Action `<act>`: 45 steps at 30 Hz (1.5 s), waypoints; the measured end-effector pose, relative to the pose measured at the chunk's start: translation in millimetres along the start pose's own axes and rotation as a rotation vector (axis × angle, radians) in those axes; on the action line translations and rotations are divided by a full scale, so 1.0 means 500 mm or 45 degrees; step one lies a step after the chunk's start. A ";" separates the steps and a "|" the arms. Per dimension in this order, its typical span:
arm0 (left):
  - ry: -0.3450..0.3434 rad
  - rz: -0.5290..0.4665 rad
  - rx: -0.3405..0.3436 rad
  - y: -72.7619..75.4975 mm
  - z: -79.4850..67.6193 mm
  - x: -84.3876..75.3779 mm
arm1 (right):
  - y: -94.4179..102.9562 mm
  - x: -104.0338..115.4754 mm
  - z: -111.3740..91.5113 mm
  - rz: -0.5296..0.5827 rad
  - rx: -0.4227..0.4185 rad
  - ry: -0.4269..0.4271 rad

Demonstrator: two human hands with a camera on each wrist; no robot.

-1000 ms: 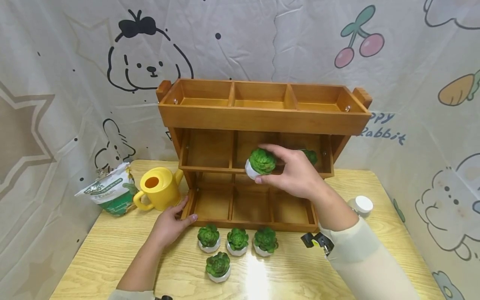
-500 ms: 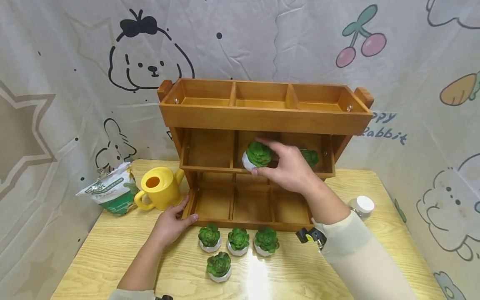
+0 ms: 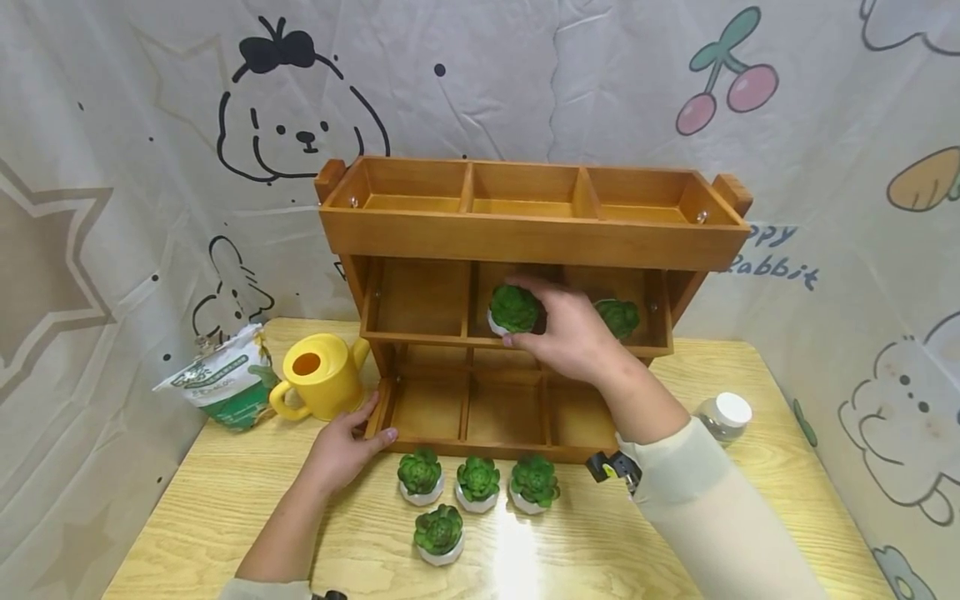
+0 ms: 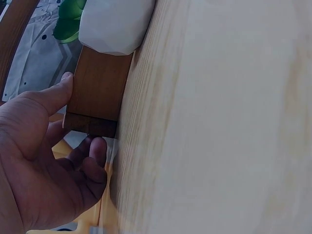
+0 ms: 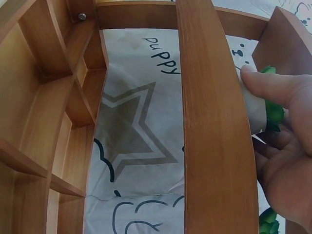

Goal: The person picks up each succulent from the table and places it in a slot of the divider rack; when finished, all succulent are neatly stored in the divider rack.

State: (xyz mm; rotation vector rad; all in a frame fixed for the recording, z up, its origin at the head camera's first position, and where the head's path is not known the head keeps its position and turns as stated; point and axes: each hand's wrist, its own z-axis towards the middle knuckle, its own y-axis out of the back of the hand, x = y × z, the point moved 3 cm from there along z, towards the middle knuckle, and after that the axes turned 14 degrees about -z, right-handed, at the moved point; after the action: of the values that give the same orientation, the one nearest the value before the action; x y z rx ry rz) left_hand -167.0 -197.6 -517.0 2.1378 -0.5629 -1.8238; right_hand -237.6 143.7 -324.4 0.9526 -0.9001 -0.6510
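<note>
My right hand (image 3: 573, 337) grips a potted succulent (image 3: 513, 310), green with a white pot, in the middle compartment of the wooden rack's (image 3: 532, 237) middle tier. In the right wrist view the white pot (image 5: 254, 109) is partly hidden behind the tier's front board (image 5: 219, 126); whether it touches the floor cannot be seen. Another succulent (image 3: 618, 317) sits in that tier's right compartment. My left hand (image 3: 341, 454) holds the rack's lower left front corner, thumb and fingers on either side of the wood (image 4: 95, 92) in the left wrist view.
Several potted succulents (image 3: 477, 482) stand on the table before the rack. A yellow watering can (image 3: 322, 379) and a green-and-white bag (image 3: 225, 379) are at the left, a white-lidded jar (image 3: 727, 414) at the right. A patterned curtain (image 3: 487, 83) hangs behind.
My right hand has carried the succulent slightly left, back and into the middle compartment, where its pot is now partly behind the front board. My left hand stays on the rack's corner.
</note>
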 end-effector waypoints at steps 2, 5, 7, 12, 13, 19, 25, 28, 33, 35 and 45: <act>-0.005 0.001 -0.001 0.000 0.001 0.000 | 0.000 0.000 0.002 -0.007 0.014 0.005; -0.008 0.002 -0.002 0.000 0.001 -0.001 | -0.001 0.001 0.005 -0.008 0.046 0.008; -0.007 0.003 -0.001 0.000 0.001 0.000 | -0.001 0.002 0.005 -0.008 0.059 0.010; -0.006 0.009 -0.002 -0.001 0.001 0.002 | -0.003 0.004 0.003 -0.013 0.099 0.019; -0.007 0.008 -0.002 -0.001 0.002 0.002 | -0.003 0.004 0.002 -0.018 0.110 0.020; -0.003 -0.017 0.005 -0.003 0.002 0.004 | -0.006 0.003 -0.002 -0.034 0.146 0.021; 0.009 -0.026 0.009 -0.003 0.001 0.005 | -0.005 0.000 -0.008 -0.027 0.131 -0.001; 0.013 -0.016 0.006 -0.002 0.002 0.006 | -0.002 -0.001 -0.012 -0.020 0.108 -0.011; 0.019 0.001 0.004 0.000 0.004 0.006 | 0.007 -0.001 -0.019 -0.008 0.067 -0.001; 0.024 -0.001 0.006 0.000 0.005 0.006 | 0.010 -0.002 -0.021 -0.005 0.050 0.003; 0.028 -0.006 0.008 0.000 0.004 0.004 | 0.017 -0.006 -0.046 0.070 -0.016 0.020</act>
State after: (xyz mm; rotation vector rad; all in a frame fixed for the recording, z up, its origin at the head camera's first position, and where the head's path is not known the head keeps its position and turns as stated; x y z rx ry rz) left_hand -168.8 -198.3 -519.2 2.1624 -0.5601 -1.8011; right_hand -218.1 159.2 -324.2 0.9174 -0.9039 -0.6010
